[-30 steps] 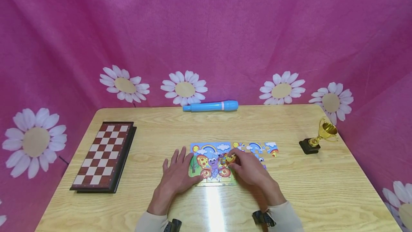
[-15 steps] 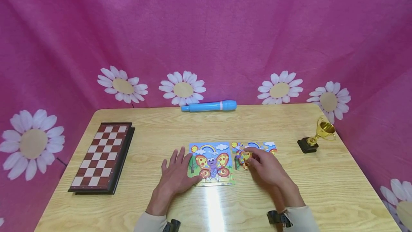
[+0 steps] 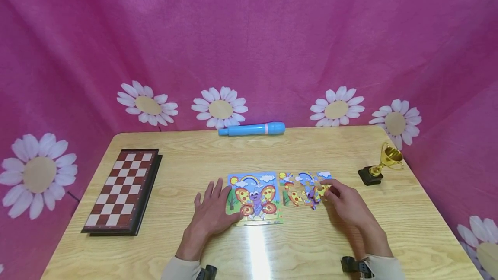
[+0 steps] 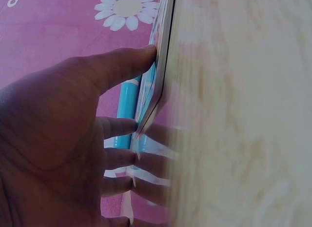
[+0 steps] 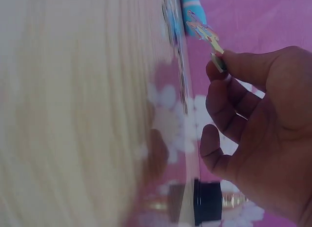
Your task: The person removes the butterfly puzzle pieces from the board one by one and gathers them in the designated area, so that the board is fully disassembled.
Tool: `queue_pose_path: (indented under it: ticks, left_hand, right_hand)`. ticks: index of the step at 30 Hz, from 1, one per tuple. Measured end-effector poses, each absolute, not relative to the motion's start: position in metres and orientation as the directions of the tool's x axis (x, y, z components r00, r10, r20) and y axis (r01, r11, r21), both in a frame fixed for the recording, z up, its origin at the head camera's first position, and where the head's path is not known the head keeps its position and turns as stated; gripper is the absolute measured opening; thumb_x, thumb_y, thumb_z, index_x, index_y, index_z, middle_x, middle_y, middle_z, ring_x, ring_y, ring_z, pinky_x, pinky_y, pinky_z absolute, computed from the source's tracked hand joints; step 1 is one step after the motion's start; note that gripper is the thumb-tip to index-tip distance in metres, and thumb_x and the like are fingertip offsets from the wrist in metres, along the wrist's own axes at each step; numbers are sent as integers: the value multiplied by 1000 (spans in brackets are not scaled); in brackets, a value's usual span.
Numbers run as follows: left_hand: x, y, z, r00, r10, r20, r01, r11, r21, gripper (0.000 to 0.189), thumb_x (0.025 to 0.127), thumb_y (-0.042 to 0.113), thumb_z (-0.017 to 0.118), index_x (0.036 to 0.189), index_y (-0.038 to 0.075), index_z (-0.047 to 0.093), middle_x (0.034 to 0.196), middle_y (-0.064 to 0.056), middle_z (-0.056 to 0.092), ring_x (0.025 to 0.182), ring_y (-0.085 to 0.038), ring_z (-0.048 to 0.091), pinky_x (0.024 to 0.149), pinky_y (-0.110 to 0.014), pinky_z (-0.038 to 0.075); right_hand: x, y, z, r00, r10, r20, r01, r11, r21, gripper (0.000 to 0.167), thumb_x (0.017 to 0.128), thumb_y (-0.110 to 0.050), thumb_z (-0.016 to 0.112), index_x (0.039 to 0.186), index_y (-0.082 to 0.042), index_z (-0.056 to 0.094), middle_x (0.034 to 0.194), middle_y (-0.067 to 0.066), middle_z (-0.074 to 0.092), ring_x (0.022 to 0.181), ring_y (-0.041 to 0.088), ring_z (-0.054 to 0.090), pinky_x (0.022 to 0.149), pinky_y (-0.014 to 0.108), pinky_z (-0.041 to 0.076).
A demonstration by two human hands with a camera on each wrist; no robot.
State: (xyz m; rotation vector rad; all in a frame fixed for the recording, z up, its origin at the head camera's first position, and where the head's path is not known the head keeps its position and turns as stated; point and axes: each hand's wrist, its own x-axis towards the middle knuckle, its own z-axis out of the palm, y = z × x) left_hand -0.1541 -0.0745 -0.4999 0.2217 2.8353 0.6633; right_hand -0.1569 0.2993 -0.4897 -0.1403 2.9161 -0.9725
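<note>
My left hand [image 3: 212,213] lies at the left side of the butterfly picture puzzle board [image 3: 254,195], fingers straight. Its thumb [image 4: 131,61] rests on the board's near corner and the index fingertip is at the edge. Right of the board, my right hand [image 3: 348,202] pinches a purple-and-yellow jigsaw puzzle piece [image 3: 313,195] between thumb and forefinger. In the right wrist view that puzzle piece [image 5: 207,34] is tilted above the table. Several loose puzzle pieces [image 3: 293,197] lie just to its left, and others with sun, rainbow and cloud [image 3: 306,178] form a row behind.
A folded checkered game board [image 3: 122,189] lies at the left of the wooden table [image 3: 194,150]. A blue stick-shaped object [image 3: 250,129] lies along the back edge. On the right stands a gold trophy cup [image 3: 383,163] on a black base. Pink flowered cloth surrounds the table.
My right hand has moved right, from over the butterfly board to the loose pieces, carrying the puzzle piece off the picture. The butterfly's right wing is now uncovered. My left hand has stayed put.
</note>
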Motion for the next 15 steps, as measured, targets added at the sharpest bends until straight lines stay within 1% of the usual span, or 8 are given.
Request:
queue_pose_path:
  ticks: [4,9,11,15]
  left_hand:
    - [-154,-75,-499,-964,205,-166,110,884,454,84,79,56,69,146,14,41,160,-14,23,149,-38,16,111,-70,14]
    - [-154,-76,-498,-964,207,-166,111,882,457,84,79,57,69,146,14,41,161,-14,23,149,-39,17,111,-69,15]
    - [-154,-76,-498,-963,204,-175,103,881,462,84,79,57,69,146,14,41,161,-14,22,149,-39,16,111,-69,14]
    - [-154,-77,-497,-961,207,-186,97,875,474,84,80,57,68,146,15,41,161,-13,21,149,-38,15,112,-69,13]
  right_hand:
    - [-153,315,-490,-996,-69,-59,-22,816,-578,30,99,-10,52,129,-12,58,84,3,60,69,13,48,60,26,39]
    - [-151,325,-491,-993,-31,-116,39,832,-553,33,99,-11,50,131,-11,56,90,6,63,73,15,51,64,29,40]
    - [-151,326,-492,-991,-23,-135,55,837,-545,33,99,-12,50,132,-11,56,91,6,64,74,16,51,64,29,41]
    - [-151,327,-494,-991,-16,-131,57,846,-531,34,97,-11,53,131,-7,56,91,7,64,74,15,53,63,29,42]
